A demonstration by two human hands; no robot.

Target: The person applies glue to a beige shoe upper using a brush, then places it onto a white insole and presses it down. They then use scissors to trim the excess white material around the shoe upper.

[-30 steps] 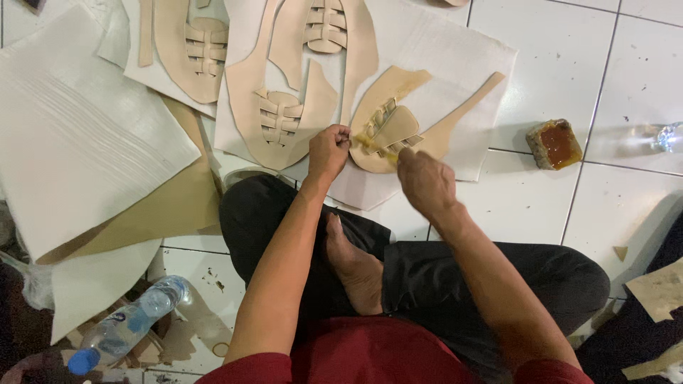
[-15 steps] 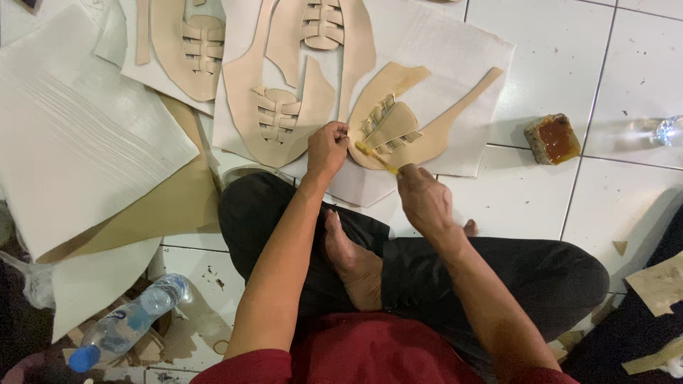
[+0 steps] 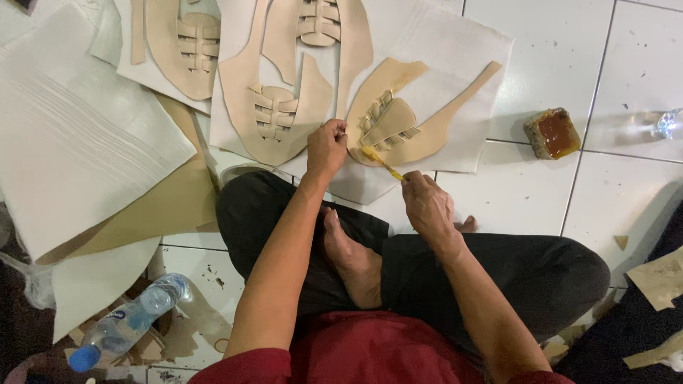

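White floor tiles carry the tan cutout [image 3: 420, 121]: your left hand [image 3: 327, 146] pins its near edge, your right hand [image 3: 425, 203] pinches a yellow brush [image 3: 380, 162] angled toward it.

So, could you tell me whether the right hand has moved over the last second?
Yes. The right hand has drawn back from the tan piece towards the knees, holding a yellow brush.

Glossy white tiled floor [image 3: 626, 64] with dark grout lines, stained and littered near the edges.
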